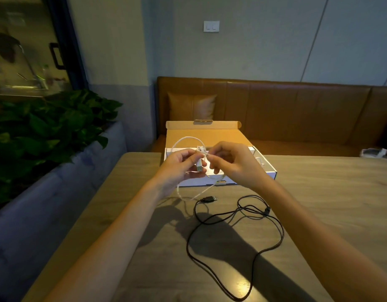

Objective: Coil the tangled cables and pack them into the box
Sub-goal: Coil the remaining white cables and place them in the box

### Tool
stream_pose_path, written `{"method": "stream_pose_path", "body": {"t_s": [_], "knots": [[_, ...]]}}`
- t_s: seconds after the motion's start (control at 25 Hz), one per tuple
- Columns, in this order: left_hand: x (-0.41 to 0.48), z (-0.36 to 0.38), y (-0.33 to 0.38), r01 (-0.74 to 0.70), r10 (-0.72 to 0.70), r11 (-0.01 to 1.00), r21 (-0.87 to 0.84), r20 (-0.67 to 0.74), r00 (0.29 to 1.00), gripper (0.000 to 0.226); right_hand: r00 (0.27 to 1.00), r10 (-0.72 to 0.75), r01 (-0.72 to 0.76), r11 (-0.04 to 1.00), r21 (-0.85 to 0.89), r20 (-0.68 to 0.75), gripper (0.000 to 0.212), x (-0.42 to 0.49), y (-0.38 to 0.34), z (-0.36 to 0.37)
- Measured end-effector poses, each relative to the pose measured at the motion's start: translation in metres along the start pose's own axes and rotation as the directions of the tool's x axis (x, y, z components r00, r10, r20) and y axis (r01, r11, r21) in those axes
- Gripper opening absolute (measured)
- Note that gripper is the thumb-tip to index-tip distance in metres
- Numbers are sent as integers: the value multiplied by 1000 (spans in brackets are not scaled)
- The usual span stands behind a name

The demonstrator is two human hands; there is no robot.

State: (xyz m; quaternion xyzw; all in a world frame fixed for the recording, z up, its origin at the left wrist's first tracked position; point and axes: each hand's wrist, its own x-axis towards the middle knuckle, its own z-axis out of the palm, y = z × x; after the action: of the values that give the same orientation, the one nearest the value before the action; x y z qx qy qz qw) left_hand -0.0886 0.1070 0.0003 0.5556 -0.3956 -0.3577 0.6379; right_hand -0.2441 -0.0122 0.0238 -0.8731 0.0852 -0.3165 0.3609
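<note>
The left hand point(183, 164) pinches the plug end of the thin white cable point(187, 137), and the right hand point(233, 164) pinches its cord; the cable makes a round loop. The flat open cardboard box point(273, 172) stands behind at 12 o'clock. A black cable point(208, 199) lies loose at 5 o'clock.

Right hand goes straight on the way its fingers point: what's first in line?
The right hand points left: past the white cable it pinches, the left hand comes first, probably its fingers. Depth between the hands is unclear.
</note>
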Motion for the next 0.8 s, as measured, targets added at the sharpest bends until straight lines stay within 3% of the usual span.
{"method": "stream_pose_path", "body": {"t_s": [0.08,0.2,0.32,0.44,0.6,0.8], "knots": [[-2,5,-1,19,-17,996,-87,24,1000,27,990,-36,58,984,-166,135,11,-3,1,5],[-4,13,3,86,-62,953,-292,88,994,33,979,-53,126,916,-381,196,16,-5,0,12],[-4,14,0,8,0,990,-143,58,998,26,992,8,19,977,-212,126,32,-6,-4,10],[-5,14,-2,20,-16,995,-98,43,999,28,997,72,-70,994,-79,20,11,-6,0,5],[-9,11,0,43,-44,999,18,87,995,31,991,70,-37,962,-272,111,42,-7,2,8],[-12,6,-9,116,-136,983,144,141,981,29,997,-65,39,836,-547,-29,18,0,5,9]]}}
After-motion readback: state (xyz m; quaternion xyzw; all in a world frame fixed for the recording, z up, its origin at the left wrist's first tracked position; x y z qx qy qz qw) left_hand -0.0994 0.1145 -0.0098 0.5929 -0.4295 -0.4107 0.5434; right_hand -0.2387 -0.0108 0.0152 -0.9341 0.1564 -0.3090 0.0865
